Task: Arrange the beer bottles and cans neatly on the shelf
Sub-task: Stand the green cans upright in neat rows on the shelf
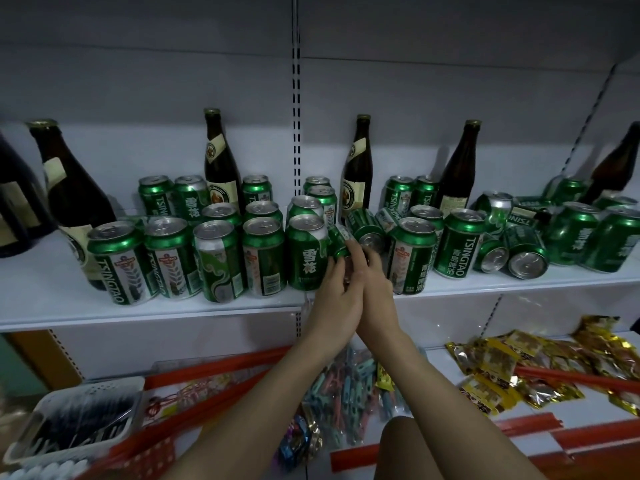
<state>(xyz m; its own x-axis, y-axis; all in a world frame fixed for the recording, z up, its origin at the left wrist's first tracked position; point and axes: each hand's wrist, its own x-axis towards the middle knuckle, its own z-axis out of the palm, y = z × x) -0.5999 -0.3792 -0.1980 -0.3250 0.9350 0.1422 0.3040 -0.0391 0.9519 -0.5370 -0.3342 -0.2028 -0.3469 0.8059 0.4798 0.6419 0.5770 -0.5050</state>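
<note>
Dim, cool light falls from above. Glare glints off the can tops [221, 229], and bottles [459, 168] cast soft shadows on the back panel [138, 81]. Edges at 3 and 9 o'clock bow and blur.

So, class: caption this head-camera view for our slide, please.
Both hands grip a tipped green can among upright cans on a white shelf.

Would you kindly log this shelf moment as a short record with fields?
shelf: white shelf carrying green cans and brown bottles
left hand: left hand grips the tilted can
right hand: right hand wrapped round the same can
upright cans: front row left of the hands stands upright
fallen cans: lying cans on their sides at the right
bottles: brown bottles upright behind the cans
</note>
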